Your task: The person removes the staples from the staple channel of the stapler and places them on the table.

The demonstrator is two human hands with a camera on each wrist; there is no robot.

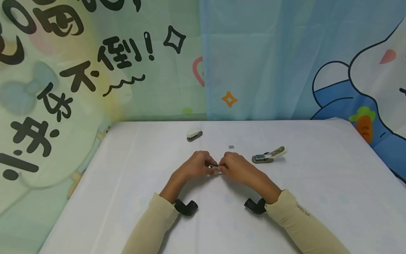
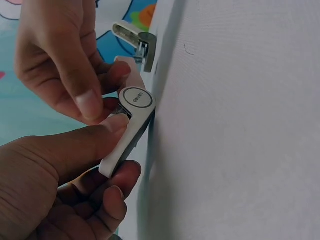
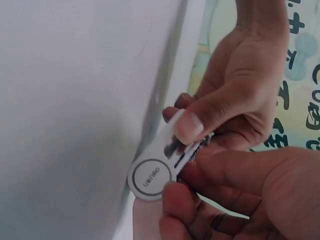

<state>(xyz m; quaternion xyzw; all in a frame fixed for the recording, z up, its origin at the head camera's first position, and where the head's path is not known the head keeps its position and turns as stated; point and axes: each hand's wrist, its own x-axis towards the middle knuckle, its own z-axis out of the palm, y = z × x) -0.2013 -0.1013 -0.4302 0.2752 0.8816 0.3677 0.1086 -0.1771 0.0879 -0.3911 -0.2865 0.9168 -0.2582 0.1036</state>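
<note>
A white stapler (image 2: pixel 131 131) is held between 2 hands near the middle of the surface (image 1: pixel 142 158); whether it touches the surface cannot be told. Its body is pinched by the left hand (image 1: pixel 196 164), the thumb laid along the side and the fingers curled behind, so that grip is clamped on the stapler. The grip of the right hand (image 1: pixel 238 167) is also closed on the stapler, with the fingertips gathered at its metal part, just beside the round end. A lettered disc (image 3: pixel 151 177) is borne on that round end, and a pale arm (image 2: pixel 131 72) is extended past it.

Beyond the hands, a small grey piece (image 1: pixel 231 146) is seen lying flat on the surface. To its right an open stapler (image 1: pixel 261 158) is set down, its pale upper arm raised and tilted to the right. Farther back, on the left, a folded stapler (image 1: pixel 194 134) is placed, well apart from the open 1.

Both forearms are covered by beige sleeves (image 1: pixel 152 225), and 1 black mount (image 1: pixel 186 208) is worn at each wrist. Behind the surface a cloth backdrop (image 1: pixel 247 63) is hung, printed with black characters on the left, and with an orange star and a carrot on the right.
</note>
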